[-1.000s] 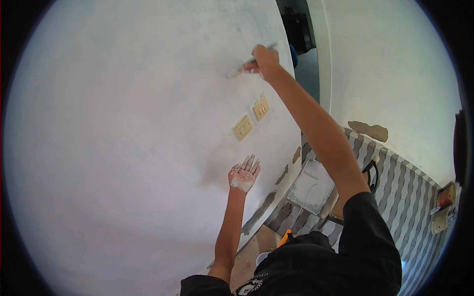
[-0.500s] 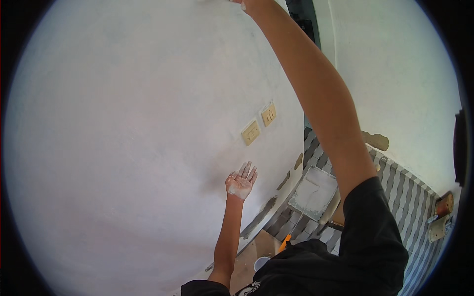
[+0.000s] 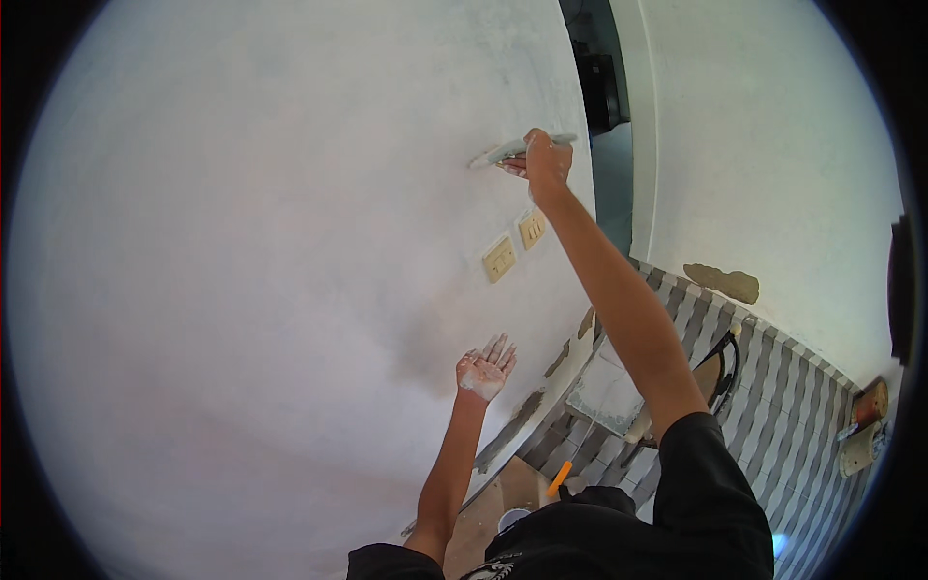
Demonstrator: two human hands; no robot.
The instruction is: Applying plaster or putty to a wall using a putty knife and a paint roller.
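My right hand (image 3: 549, 164) grips a long, flat, pale grey tool (image 3: 496, 155), which I see nearly edge-on. Its left end is at the white wall (image 3: 271, 242), just above two cream switch plates, an upper one (image 3: 532, 230) and a lower one (image 3: 499, 259). Lower down, my left hand (image 3: 484, 372) is open, palm up and fingers stretched out, close to the wall. White paste or powder coats its palm and fingers, with no tool in it. Whether the grey tool touches the wall I cannot tell.
On the striped tile floor lies a white-smeared tray (image 3: 604, 394), with an orange-handled tool (image 3: 561, 478) beside it. A white container (image 3: 513, 518) stands on a brown board (image 3: 480, 522). A chair (image 3: 717, 377) is under my right arm; two paint-stained cans, one brown (image 3: 870, 404), stand far right.
My right hand has come down from the top edge to above the switch plates, bringing the grey tool into full view. My left hand has shifted slightly right and down, still open.
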